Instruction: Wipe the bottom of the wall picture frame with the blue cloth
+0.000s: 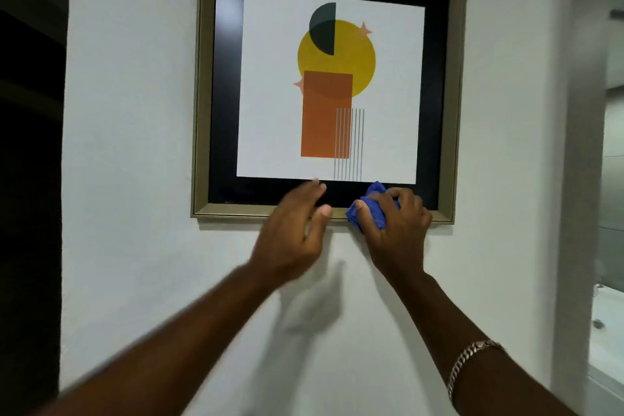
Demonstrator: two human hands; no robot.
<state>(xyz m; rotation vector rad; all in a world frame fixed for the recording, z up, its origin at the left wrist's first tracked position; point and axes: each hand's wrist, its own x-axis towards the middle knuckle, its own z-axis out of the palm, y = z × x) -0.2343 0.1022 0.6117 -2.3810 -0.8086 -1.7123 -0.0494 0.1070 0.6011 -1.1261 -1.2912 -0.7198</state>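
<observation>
Right grip (393,223) clenched on blue cloth (369,209), pressed to picture frame (236,210) bottom rail, lower centre-right; left grip (293,230) spread, empty, beside.

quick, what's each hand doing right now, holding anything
Left hand: open, holding nothing, fingers spread at the bottom of the picture frame.
Right hand: closed on the bunched blue cloth, at the frame's bottom edge.

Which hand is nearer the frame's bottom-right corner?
Right. The right hand, bunching the blue cloth, presses on the bottom rail of the picture frame toward that corner. The left hand is open at the rail's middle, farther away.
</observation>
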